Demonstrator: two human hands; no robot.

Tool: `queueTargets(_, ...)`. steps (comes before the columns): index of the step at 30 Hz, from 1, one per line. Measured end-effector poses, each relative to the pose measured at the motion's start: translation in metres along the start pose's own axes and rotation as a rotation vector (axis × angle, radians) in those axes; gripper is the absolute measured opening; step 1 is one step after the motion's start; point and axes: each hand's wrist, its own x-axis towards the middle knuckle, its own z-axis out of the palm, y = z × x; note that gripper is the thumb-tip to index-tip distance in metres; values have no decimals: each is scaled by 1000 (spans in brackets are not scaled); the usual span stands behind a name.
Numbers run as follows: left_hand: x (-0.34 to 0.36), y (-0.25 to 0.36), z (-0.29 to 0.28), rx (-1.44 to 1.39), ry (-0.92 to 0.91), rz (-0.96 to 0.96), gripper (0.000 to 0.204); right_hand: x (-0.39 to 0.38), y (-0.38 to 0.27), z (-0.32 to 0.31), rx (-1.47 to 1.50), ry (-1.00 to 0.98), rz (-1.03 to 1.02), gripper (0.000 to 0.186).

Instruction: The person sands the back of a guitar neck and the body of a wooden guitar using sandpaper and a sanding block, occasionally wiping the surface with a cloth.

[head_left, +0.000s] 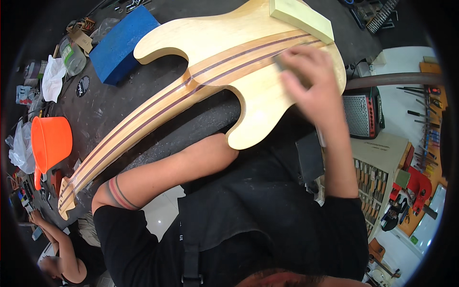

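Observation:
A pale wooden guitar body [258,115] with a long neck [138,119] lies back up on the dark bench, with dark stripes along its middle. My right hand [308,76] is slightly blurred on the right part of the body, fingers curled round a small dark grey pad [282,62]. My left hand [224,146] is mostly hidden under the lower horn of the body, so its fingers cannot be seen. A cream block [301,19] rests at the body's top right edge, and a blue block [122,43] is beside the upper horn.
An orange plastic scoop [51,141], plastic bottle [74,57] and white paper [52,79] sit at left. An amplifier [358,115], tool cabinet [375,177] and wall tools [425,115] are at right. Another person [67,253] works at lower left.

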Motion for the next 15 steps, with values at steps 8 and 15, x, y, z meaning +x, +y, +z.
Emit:
queueTargets(8,1,2,-3,3,9,-16,21,12,7,-5,-20,107,11,31)
queueTargets(15,3,-1,-1,-32,128,17,22,-8,-64,21,98,-32,-160,38)
